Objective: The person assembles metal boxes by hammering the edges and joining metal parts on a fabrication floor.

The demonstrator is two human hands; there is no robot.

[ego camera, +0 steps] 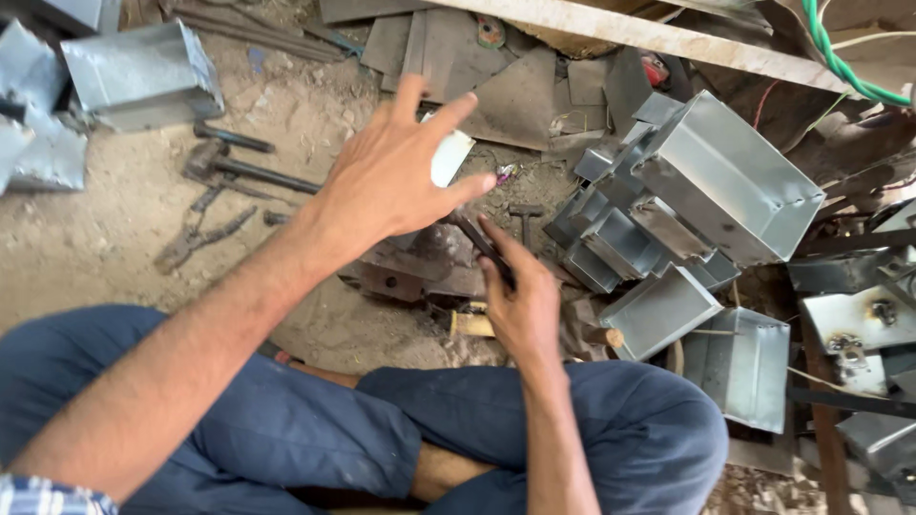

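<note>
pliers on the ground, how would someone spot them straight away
Start at the folded sheet-metal box at the top left. Below it, on the sandy ground, lie dark hammers. The pliers lie just below those, beside the left forearm: the only tool there with two splayed handles.

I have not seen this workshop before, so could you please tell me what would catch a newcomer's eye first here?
The left hand stands out first, spread open in mid-air above the sandy floor at centre. Just below it the right hand grips a dark strip over a rusty block. To the right lies a heap of shiny metal boxes, and pliers and a hammer lie on the left.
</note>
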